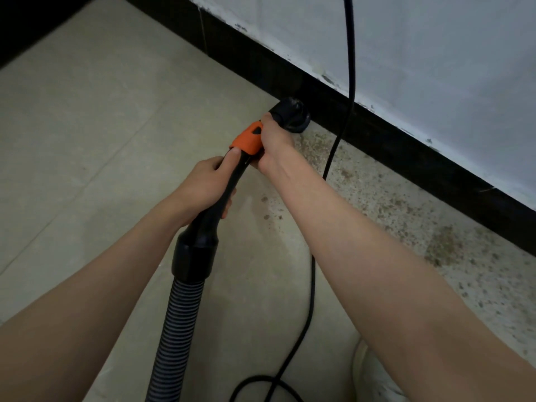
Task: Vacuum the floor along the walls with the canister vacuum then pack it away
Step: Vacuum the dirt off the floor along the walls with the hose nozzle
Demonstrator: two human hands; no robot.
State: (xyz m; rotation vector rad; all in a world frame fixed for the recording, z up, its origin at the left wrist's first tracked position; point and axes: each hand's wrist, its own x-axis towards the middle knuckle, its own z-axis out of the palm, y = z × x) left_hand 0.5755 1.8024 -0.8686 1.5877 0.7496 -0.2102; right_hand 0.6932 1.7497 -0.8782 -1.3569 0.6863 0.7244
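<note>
Hands meet on the vacuum's black wand near the middle of the scene: the left hand (203, 187) wraps its fingers round the curved black handle tube (229, 192), its thumb lying straight up the tube until it touches the lower edge of the orange collar (249, 140), while the right hand (274, 143) grips the wand just beyond that collar, fingers curled round the far side where they cannot be seen in full. Past the right hand the wand ends in a round black nozzle (293, 117) that sits on the floor right against the black skirting board (377, 146), which runs from the far left down to the near right under a pale wall (435, 68) with chipped paint along its lower edge. Nearer than the left hand, the handle widens into a black cuff (194, 253) from which the ribbed grey hose (177, 329) drops to the near edge of the scene. A black power cord (352, 82) hangs from the top, crosses the skirting just right of the nozzle, passes behind the right forearm and loops on the floor at the near edge. Brown specks of dirt (406, 227) lie scattered over the beige tiled floor (101, 126) along the skirting, right of the nozzle, thickest near the right side. A pale shoe (368, 372) shows at the near edge, below the right forearm
</note>
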